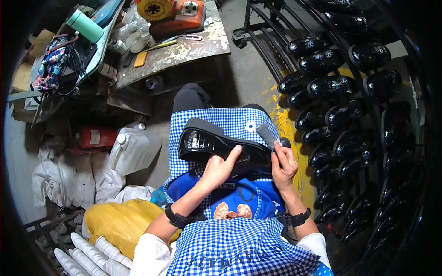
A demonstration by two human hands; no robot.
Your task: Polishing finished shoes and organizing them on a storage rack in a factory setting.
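A glossy black shoe [200, 143] lies across my lap, its thick dark sole edge turned away from me. My left hand [218, 171] is closed round its middle, thumb on the upper side and the other fingers hidden beneath. At the shoe's right end, my right hand [284, 166] pinches a small grey, oblong piece [265, 134], perhaps a folded cloth or a tool; I cannot make out its kind. A dark rounded end shows just beyond those fingertips. Under the shoe spreads a blue-and-white checked apron [189, 120].
On the right stands a rack [276, 50] with several rows of glossy black shoes [332, 86]. A worn workbench [198, 53] at upper left carries an orange-red machine [177, 20]. White jugs [138, 149] and a yellow sack [122, 225] lie to my left.
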